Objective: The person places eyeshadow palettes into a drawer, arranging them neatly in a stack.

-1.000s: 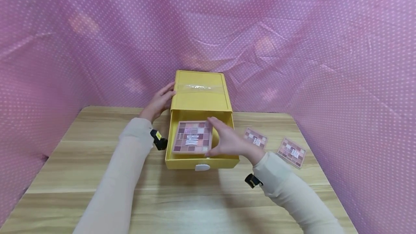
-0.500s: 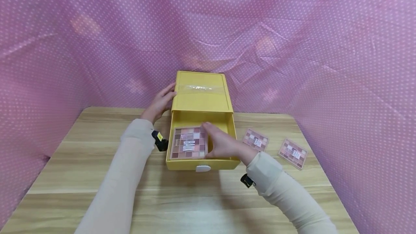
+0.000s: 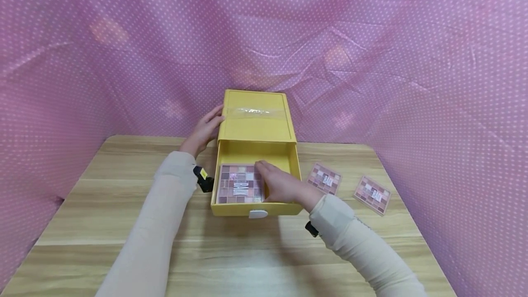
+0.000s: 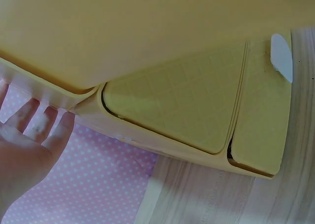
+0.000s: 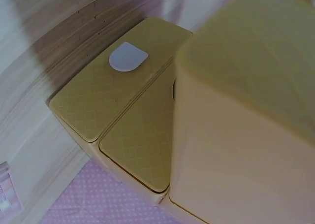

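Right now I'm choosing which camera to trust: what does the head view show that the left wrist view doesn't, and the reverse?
Only the head view shows the right hand on the eyeshadow palette in the open drawer, plus two palettes on the table. Only the left wrist view shows the drawer's underside. Both show the left hand against the yellow box and the white handle.
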{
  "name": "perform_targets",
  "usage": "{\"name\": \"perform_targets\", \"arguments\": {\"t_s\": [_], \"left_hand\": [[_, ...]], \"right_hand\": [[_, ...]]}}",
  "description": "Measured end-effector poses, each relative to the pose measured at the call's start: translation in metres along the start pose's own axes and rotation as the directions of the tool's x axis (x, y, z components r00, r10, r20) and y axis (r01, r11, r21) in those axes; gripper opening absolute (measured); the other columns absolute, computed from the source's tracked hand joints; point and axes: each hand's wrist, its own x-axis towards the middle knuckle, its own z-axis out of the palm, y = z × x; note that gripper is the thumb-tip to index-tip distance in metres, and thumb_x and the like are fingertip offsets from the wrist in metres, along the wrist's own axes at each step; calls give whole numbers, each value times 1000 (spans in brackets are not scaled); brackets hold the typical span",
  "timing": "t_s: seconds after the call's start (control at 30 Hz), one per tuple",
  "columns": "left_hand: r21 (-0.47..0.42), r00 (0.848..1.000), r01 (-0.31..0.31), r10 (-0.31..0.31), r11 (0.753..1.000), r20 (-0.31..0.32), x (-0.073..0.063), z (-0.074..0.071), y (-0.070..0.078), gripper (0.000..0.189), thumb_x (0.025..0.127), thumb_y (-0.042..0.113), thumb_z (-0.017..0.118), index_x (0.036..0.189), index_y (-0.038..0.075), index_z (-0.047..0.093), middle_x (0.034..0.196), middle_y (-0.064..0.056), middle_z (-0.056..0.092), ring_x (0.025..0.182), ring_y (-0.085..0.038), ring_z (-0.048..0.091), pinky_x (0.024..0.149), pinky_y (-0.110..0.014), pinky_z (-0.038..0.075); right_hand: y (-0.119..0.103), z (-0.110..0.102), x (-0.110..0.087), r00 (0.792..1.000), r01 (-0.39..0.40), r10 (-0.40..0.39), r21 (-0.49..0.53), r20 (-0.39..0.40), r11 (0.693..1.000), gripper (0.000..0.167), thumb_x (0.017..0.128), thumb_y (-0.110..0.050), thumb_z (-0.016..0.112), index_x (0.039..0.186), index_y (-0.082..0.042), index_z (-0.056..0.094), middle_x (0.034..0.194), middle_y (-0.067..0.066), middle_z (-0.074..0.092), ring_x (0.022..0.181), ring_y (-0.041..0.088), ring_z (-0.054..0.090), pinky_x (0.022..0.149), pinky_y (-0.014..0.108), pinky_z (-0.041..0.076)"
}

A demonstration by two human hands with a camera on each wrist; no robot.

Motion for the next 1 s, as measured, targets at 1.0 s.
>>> {"name": "perform_targets", "arguments": {"t_s": [1.0], "left_hand": [[17, 1000, -11, 11, 1000, 11, 9, -5, -2, 49, 90, 23, 46, 136, 21, 30, 138, -6, 26, 114, -26, 39, 84, -34, 44]], "right_hand": [[1, -71, -26, 998, 11, 9, 318, -61, 948, 90, 67, -36, 73, 135, -4, 23, 137, 9, 27, 123, 20, 25, 101, 34, 21]]}}
